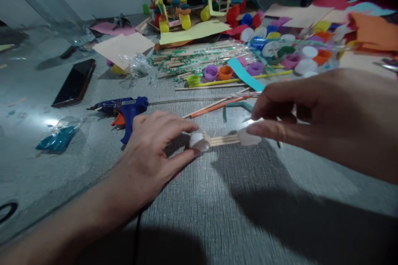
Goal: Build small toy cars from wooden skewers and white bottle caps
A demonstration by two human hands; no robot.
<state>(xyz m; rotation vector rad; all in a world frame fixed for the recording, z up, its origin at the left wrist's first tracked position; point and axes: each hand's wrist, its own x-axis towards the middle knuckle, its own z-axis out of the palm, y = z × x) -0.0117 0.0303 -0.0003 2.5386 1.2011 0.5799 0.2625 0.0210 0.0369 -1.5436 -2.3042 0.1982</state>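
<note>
A small piece made of wooden sticks (pixel 222 139) with a white bottle cap at each end lies low over the grey table. My left hand (pixel 152 153) pinches the left white cap (pixel 199 141) between thumb and fingers. My right hand (pixel 314 114) grips the right white cap (pixel 248 137) with curled fingers. Both hands are closed on the same piece.
A blue glue gun (pixel 124 107) lies just behind my left hand, a black phone (pixel 74 83) farther left. Loose sticks, coloured bottle caps (pixel 224 72) and paper sheets (pixel 124 47) crowd the back, along with stick-and-cap models (pixel 174 8). A clear bottle (pixel 52 8) stands at back left.
</note>
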